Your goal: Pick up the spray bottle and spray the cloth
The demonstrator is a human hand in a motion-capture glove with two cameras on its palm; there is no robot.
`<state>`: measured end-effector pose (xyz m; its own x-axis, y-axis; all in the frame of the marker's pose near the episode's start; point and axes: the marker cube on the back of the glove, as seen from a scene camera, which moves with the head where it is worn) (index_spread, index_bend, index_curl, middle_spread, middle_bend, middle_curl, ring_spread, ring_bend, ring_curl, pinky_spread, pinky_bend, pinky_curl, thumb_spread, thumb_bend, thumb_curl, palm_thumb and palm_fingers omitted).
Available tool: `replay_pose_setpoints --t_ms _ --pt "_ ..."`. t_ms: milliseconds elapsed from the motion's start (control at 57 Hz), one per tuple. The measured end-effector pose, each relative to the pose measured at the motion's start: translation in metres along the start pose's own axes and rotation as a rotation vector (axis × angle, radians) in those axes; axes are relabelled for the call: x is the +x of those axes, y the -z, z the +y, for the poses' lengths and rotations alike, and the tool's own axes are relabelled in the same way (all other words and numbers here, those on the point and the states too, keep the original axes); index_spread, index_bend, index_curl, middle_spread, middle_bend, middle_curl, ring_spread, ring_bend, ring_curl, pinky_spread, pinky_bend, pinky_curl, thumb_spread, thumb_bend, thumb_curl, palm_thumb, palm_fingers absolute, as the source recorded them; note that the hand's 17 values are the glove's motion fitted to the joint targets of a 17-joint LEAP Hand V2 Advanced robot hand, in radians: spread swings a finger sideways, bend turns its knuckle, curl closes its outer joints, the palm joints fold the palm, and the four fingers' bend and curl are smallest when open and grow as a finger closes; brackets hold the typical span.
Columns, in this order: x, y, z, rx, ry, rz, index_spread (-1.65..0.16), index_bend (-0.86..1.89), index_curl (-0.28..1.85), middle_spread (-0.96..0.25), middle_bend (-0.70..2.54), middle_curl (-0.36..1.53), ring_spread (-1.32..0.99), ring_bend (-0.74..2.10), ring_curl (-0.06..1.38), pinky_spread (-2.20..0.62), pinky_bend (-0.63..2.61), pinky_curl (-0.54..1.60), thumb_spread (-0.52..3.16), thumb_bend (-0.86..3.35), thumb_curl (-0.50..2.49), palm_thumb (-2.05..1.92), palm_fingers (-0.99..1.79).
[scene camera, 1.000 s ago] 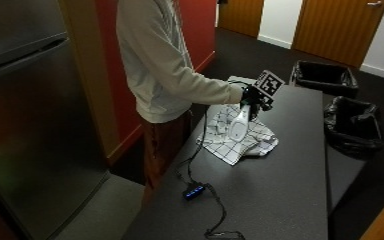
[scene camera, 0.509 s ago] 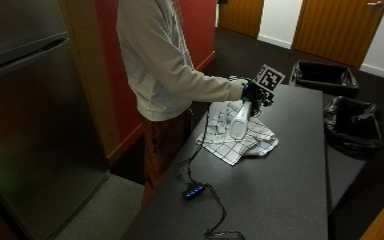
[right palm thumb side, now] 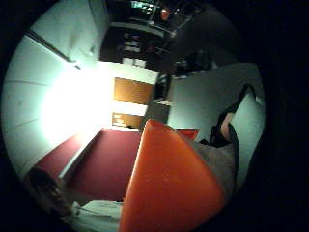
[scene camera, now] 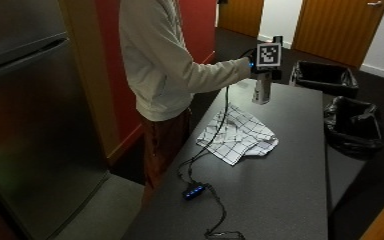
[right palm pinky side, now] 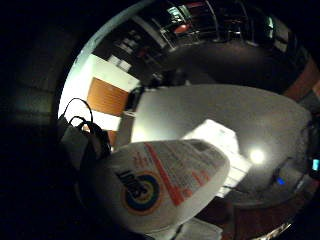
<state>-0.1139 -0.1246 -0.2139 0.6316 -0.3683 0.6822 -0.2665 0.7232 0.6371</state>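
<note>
Outside view shows the gloved right hand (scene camera: pixel 253 64) grasping the spray bottle (scene camera: pixel 262 90), lifted above the checked cloth (scene camera: pixel 237 135) near the desk's (scene camera: pixel 292 200) left edge.

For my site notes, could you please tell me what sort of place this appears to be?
Probably an office kitchenette or break area: a steel fridge stands beside a long grey counter, lined bins sit next to it, and wooden doors open off a carpeted hallway.
</note>
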Motion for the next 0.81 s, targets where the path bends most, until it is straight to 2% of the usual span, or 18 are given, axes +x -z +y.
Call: replay_pose_setpoints --t_ms 193,281,386,439,526,596,702,807 --pt "0.023 -0.071 0.026 -0.13 0.023 -0.16 -0.17 0.48 0.54 -0.13 0.62 0.51 -0.16 0.7 0.48 -0.23 0.39 0.39 0.12 -0.03 0.78 0.92 1.39" --pt "0.056 -0.122 0.031 -0.094 0.008 -0.106 -0.17 0.48 0.54 -0.13 0.62 0.51 -0.16 0.7 0.48 -0.23 0.39 0.39 0.12 -0.03 0.79 0.92 1.39" --pt "0.065 -0.161 0.035 -0.104 -0.023 -0.218 -0.17 0.48 0.54 -0.13 0.62 0.51 -0.16 0.68 0.47 -0.22 0.4 0.39 0.13 -0.03 0.79 0.92 1.38" --pt "0.078 -0.176 0.03 -0.081 -0.029 -0.184 -0.16 0.48 0.54 -0.13 0.63 0.51 -0.16 0.66 0.47 -0.22 0.4 0.39 0.13 -0.03 0.79 0.92 1.37" --pt "0.119 -0.197 0.015 -0.009 -0.033 0.034 -0.16 0.47 0.54 -0.13 0.62 0.51 -0.15 0.64 0.47 -0.21 0.4 0.39 0.15 -0.03 0.79 0.93 1.36" --pt "0.109 -0.209 0.02 -0.099 -0.038 -0.082 -0.16 0.46 0.54 -0.12 0.62 0.51 -0.15 0.64 0.47 -0.2 0.4 0.39 0.16 -0.03 0.79 0.93 1.36" --pt "0.118 -0.224 0.011 -0.098 -0.052 -0.105 -0.16 0.44 0.53 -0.12 0.6 0.51 -0.15 0.63 0.47 -0.2 0.4 0.39 0.18 -0.03 0.8 0.93 1.35" --pt "0.139 -0.237 -0.015 0.023 -0.054 -0.011 -0.15 0.41 0.53 -0.11 0.59 0.5 -0.15 0.63 0.47 -0.19 0.4 0.39 0.21 -0.03 0.8 0.93 1.34"
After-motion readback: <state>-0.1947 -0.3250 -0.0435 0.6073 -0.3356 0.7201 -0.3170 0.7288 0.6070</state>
